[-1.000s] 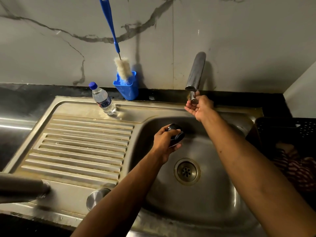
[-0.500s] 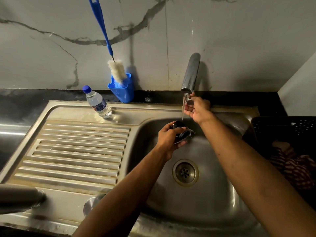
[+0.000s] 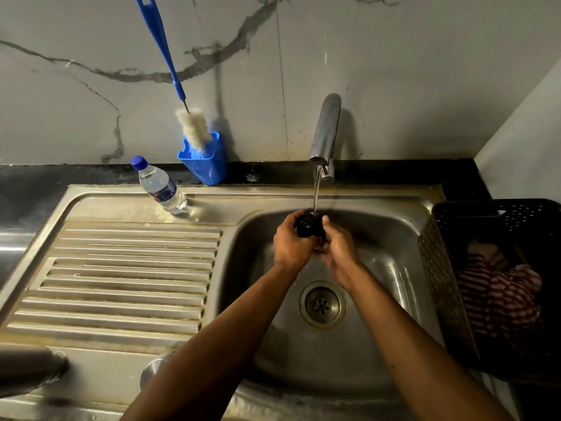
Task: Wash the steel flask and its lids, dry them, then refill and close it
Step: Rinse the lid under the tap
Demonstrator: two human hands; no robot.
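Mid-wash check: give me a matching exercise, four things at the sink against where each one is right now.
Things
1. black lid
2. water bottle
3. bottle brush
4. striped cloth

Places
A. in the dark basket right of the basin
B. held in both hands under the running tap
C. standing head-down in the blue holder at the wall
D. on the sink ledge behind the ribbed drainboard

Pairs: 1-B, 2-D, 3-C, 4-A. The left hand and right hand both grip the lid.
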